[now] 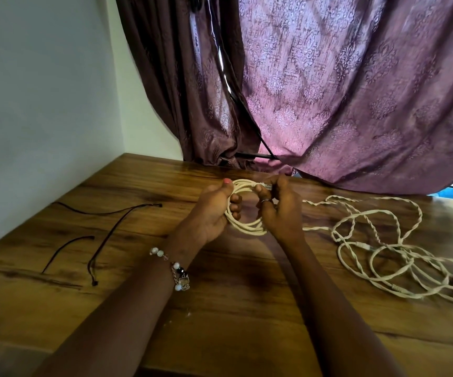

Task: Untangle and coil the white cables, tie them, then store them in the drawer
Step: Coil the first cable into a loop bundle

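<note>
A coil of white cable (247, 227) is held upright above the wooden table (219, 295) between both hands. My left hand (214, 210) grips the coil's left side, fingers curled round the strands. My right hand (281, 210) grips its right side and pinches the cable's plug end near the top. A loose tangle of twisted white cables (383, 251) lies on the table to the right, with one strand running from it towards my right hand.
Three thin dark ties (105, 240) lie on the table at the left. A purple patterned curtain (342, 91) hangs behind the table, its hem resting on the far edge. A white wall stands at the left.
</note>
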